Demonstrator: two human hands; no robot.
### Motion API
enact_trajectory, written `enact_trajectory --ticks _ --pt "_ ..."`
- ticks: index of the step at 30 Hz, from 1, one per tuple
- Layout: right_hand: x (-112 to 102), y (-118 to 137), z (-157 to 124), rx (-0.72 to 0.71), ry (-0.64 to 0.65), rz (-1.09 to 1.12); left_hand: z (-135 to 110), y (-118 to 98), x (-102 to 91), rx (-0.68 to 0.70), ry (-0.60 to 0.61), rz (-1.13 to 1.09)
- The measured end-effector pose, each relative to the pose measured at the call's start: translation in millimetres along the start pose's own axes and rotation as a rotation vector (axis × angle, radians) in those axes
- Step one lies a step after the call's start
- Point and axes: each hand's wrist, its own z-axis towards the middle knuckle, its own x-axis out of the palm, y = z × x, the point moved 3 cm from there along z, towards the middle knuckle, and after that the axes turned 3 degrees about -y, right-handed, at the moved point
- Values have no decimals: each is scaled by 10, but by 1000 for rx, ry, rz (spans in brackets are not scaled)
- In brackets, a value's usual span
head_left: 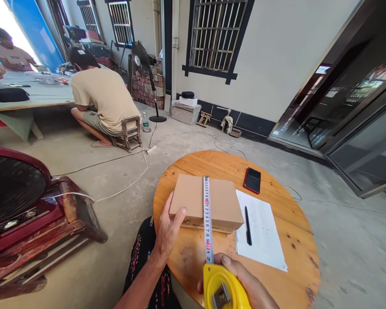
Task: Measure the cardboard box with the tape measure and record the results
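Observation:
A brown cardboard box [189, 193] lies on the round wooden table [276, 223]. My left hand [169, 227] grips its near left corner, thumb on top and fingers along the left side. In my right hand [241, 274] is a yellow tape measure [223, 289], held just off the box's near side. Its pulled-out blade [207, 210] runs across the box top, the end at the far edge, and reaches past the near edge to the case. Right of the box lie a sheet of paper [263, 231] with faint writing and a black pen [248, 225] on it.
A phone in a red case [252, 180] rests near the table's far right edge. At left stands a dark red fan [22, 214] on a wooden seat. Cables [122, 195] cross the floor. A person [103, 94] sits on a small chair by another table [51, 94].

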Motion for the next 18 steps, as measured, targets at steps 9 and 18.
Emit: enact_trajectory --ticks 9,18 --pt "38 -38 -67 79 -18 122 -10 -43 28 -7 -41 24" --pt "-75 -80 86 -15 36 -61 -9 18 32 1 -58 36"
